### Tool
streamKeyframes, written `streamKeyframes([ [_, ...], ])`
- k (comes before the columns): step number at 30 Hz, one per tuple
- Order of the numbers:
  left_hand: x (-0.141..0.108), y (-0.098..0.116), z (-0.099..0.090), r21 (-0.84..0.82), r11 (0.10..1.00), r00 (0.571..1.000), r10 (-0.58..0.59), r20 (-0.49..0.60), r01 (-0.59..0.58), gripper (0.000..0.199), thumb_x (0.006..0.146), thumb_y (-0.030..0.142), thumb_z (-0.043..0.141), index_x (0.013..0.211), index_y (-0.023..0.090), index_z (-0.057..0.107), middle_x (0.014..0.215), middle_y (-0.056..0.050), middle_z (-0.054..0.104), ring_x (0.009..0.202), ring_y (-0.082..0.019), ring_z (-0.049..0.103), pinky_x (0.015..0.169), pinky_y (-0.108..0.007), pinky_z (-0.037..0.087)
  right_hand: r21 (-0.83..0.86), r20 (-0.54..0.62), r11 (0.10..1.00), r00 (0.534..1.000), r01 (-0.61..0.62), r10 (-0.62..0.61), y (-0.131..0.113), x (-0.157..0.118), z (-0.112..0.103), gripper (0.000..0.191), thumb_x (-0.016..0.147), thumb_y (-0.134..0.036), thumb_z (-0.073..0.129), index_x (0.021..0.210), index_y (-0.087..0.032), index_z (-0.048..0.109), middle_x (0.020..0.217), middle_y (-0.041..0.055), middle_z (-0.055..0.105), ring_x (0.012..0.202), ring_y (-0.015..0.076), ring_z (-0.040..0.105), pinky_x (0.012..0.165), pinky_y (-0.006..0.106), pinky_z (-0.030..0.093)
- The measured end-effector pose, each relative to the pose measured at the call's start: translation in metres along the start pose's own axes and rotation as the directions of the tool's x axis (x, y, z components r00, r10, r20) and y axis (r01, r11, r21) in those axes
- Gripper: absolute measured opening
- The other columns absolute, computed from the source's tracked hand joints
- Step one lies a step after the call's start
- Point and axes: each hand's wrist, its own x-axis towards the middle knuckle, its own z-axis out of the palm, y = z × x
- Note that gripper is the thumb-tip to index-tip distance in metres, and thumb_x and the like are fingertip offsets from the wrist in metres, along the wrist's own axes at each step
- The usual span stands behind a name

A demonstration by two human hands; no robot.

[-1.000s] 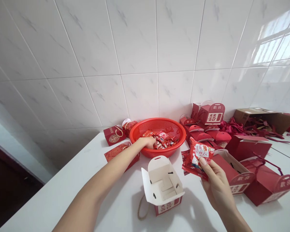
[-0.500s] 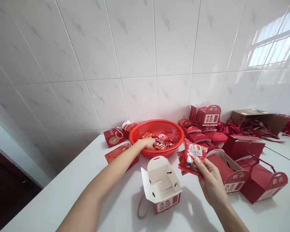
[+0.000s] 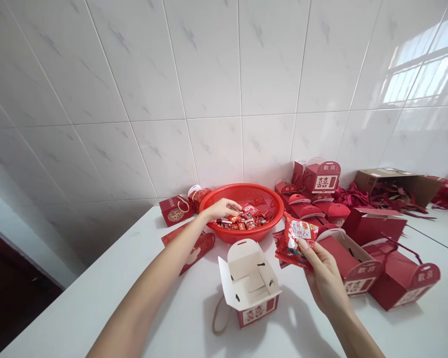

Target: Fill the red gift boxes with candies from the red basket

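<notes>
Over the red mesh basket (image 3: 218, 232), my left hand (image 3: 224, 209) hovers just above small red-wrapped candies (image 3: 250, 223), its fingers slightly parted and no item visible between them. My right hand (image 3: 323, 271) pinches a red and white snack packet (image 3: 297, 233) between thumb and fingers, right of the basket. More red wrapping shows behind that packet. In front of the basket stands an open red box (image 3: 259, 312) with its white inside showing; nothing lies in it. A cord handle (image 3: 215, 320) hangs at its left side.
Closed red boxes (image 3: 323, 181) are stacked at the right against the tiled wall (image 3: 212, 144). Nearer are larger red boxes (image 3: 406, 278). A brown carton (image 3: 429, 191) holds dark red ribbons. Left of the basket lie a corded box (image 3: 175, 211) and a flat red piece (image 3: 196, 253).
My left hand has risen from among the candies and its fingers now show above them. My right hand still holds the packet in nearly the same place.
</notes>
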Motion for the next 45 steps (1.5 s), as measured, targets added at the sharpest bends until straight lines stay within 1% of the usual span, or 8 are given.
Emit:
streamKeyframes([
  [14, -0.02, 0.024, -0.002, -0.081, 0.996, 0.976, -0.054, -0.211, 0.038, 0.038, 0.071, 0.017, 0.075, 0.108, 0.012, 0.067, 0.122, -0.015, 0.069, 0.104, -0.024, 0.068, 0.081, -0.032, 0.055, 0.006, -0.002, 1.0, 1.0, 0.026, -0.026, 0.001, 0.0, 0.0, 0.033, 0.077, -0.048, 0.084, 0.085, -0.017, 0.076, 0.077, 0.0046, 0.075, 0.07, 0.0208, 0.07, 0.063, 0.031, 0.058],
  [17, -0.04, 0.047, -0.002, -0.166, 0.985, 0.992, 0.018, -0.128, -0.039, 0.039, 0.073, 0.025, 0.078, 0.109, 0.014, 0.067, 0.119, -0.013, 0.07, 0.105, -0.024, 0.068, 0.082, -0.033, 0.055, 0.005, -0.001, 0.999, 0.999, 0.038, -0.038, 0.001, -0.001, 0.002, 0.032, 0.078, -0.047, 0.083, 0.084, -0.017, 0.075, 0.076, 0.0043, 0.075, 0.062, 0.0174, 0.067, 0.055, 0.027, 0.055],
  [21, -0.079, 0.09, 0.008, -0.14, 0.969, 0.962, 0.223, 0.158, -0.202, 0.036, 0.075, 0.029, 0.079, 0.109, 0.017, 0.07, 0.108, -0.008, 0.072, 0.105, -0.023, 0.067, 0.087, -0.034, 0.053, 0.012, 0.0, 0.999, 0.999, 0.046, -0.046, -0.001, -0.002, 0.005, 0.033, 0.078, -0.049, 0.083, 0.088, -0.018, 0.076, 0.081, 0.0048, 0.077, 0.063, 0.0176, 0.068, 0.055, 0.028, 0.055],
  [23, -0.098, 0.108, 0.016, -0.007, 0.963, 0.922, 0.261, 0.285, -0.271, 0.03, 0.081, 0.027, 0.074, 0.109, 0.02, 0.072, 0.111, -0.006, 0.072, 0.105, -0.022, 0.067, 0.087, -0.033, 0.052, 0.016, -0.003, 0.999, 0.999, 0.051, -0.051, -0.002, -0.003, 0.007, 0.033, 0.079, -0.049, 0.082, 0.091, -0.019, 0.076, 0.086, 0.0051, 0.078, 0.067, 0.0187, 0.069, 0.055, 0.027, 0.055],
  [26, -0.119, 0.122, 0.026, 0.282, 0.894, 0.914, 0.258, 0.315, -0.349, 0.022, 0.088, 0.026, 0.066, 0.108, 0.022, 0.074, 0.112, -0.004, 0.071, 0.105, -0.022, 0.065, 0.087, -0.031, 0.048, 0.015, 0.012, 0.998, 0.998, 0.056, -0.057, -0.001, -0.006, 0.011, 0.031, 0.081, -0.049, 0.08, 0.095, -0.022, 0.077, 0.094, 0.0054, 0.08, 0.078, 0.0213, 0.073, 0.064, 0.029, 0.059],
  [30, -0.131, 0.119, 0.029, 0.505, 0.822, 0.949, 0.128, 0.288, -0.264, 0.019, 0.092, 0.027, 0.061, 0.103, 0.022, 0.075, 0.107, -0.005, 0.071, 0.096, -0.021, 0.064, 0.078, -0.028, 0.045, -0.101, 0.164, 0.99, 0.983, 0.096, -0.079, -0.003, -0.015, 0.021, 0.029, 0.089, -0.047, 0.073, 0.109, -0.026, 0.076, 0.109, 0.0058, 0.079, 0.096, 0.0252, 0.075, 0.083, 0.035, 0.061],
  [34, -0.135, 0.107, 0.023, 0.542, 0.816, 0.952, 0.031, 0.305, -0.2, 0.015, 0.089, 0.022, 0.06, 0.092, 0.022, 0.075, 0.095, -0.003, 0.071, 0.086, -0.019, 0.063, 0.07, -0.026, 0.042, -0.322, 0.325, 0.924, 0.941, 0.206, -0.096, -0.003, -0.022, 0.03, 0.03, 0.096, -0.043, 0.065, 0.12, -0.028, 0.073, 0.12, 0.0052, 0.076, 0.11, 0.0272, 0.07, 0.093, 0.036, 0.056],
  [45, -0.131, 0.09, 0.019, 0.486, 0.867, 0.922, -0.092, 0.376, -0.112, 0.027, 0.08, 0.019, 0.061, 0.102, 0.022, 0.076, 0.087, -0.001, 0.074, 0.079, -0.018, 0.066, 0.065, -0.024, 0.043, -0.597, 0.502, 0.68, 0.859, 0.426, -0.098, -0.003, -0.022, 0.029, 0.026, 0.093, -0.036, 0.067, 0.116, -0.026, 0.072, 0.103, 0.0044, 0.076, 0.094, 0.0223, 0.07, 0.082, 0.028, 0.053],
])
